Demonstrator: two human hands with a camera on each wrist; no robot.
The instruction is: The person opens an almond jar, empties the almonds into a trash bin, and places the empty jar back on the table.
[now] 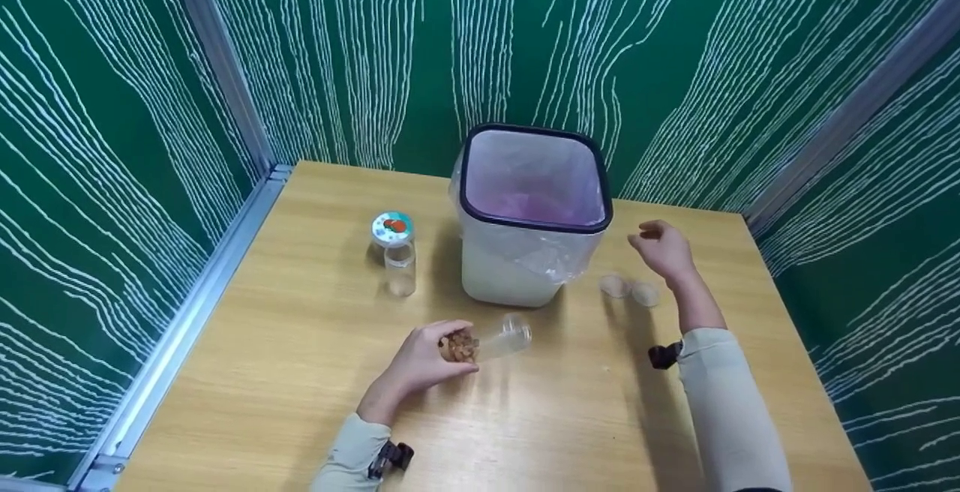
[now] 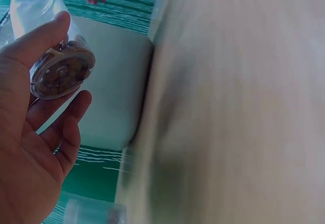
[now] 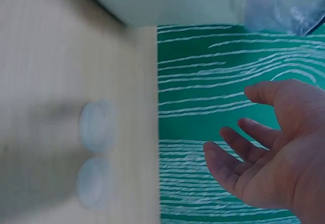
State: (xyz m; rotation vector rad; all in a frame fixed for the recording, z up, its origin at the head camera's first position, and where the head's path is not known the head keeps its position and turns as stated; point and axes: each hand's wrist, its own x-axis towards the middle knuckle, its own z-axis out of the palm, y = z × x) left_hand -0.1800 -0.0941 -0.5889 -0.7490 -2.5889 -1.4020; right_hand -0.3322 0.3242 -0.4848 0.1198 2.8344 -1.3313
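Observation:
My left hand [image 1: 418, 361] grips a clear plastic jar [image 1: 508, 337], tilted well over, with its mouth toward the right. Small brown pieces [image 1: 459, 346] lie gathered at the jar's base, and in the left wrist view they show through its round bottom [image 2: 63, 74]. Thumb and fingers close round the base end. My right hand [image 1: 666, 253] hangs above the table with loosely bent fingers and nothing in them. Two clear round lids [image 1: 614, 286] lie side by side below it; they also show in the right wrist view as pale discs [image 3: 96, 126].
A white bin [image 1: 499, 274] with a dark rim and a clear liner stands at the back centre, between the hands. Left of it are an upright clear jar [image 1: 400, 276] and, just behind, a container with a colourful printed lid [image 1: 392, 228]. Green walls enclose the wooden table [image 1: 300, 342].

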